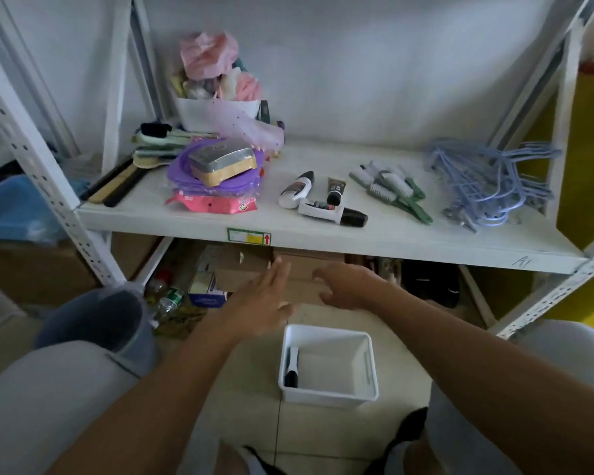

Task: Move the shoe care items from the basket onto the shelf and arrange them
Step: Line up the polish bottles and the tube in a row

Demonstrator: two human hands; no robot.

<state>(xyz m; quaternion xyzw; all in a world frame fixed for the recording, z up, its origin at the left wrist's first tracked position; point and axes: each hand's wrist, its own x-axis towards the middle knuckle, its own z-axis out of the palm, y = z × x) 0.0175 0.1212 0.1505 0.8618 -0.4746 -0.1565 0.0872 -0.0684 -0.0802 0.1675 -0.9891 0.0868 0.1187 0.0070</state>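
Observation:
A white basket (369, 366) stands on the floor between my knees, with one black-and-white shoe polish applicator (292, 366) lying against its left wall. On the white shelf (408, 234) lie two white polish bottles (295, 190) (330, 210), a dark tube (335, 190) and several green-handled brushes (391, 190). My left hand (264, 299) hovers just below the shelf's front edge, fingers straight, holding nothing. My right hand (347, 286) is beside it, fingers loosely curled and empty.
Purple plastic items with a silver-topped box (220, 162), a white tub of sponges (216, 108) and blue hangers (487, 180) fill the shelf's sides. Cardboard boxes (247, 265) sit under the shelf. A grey bin (100, 323) stands at my left knee.

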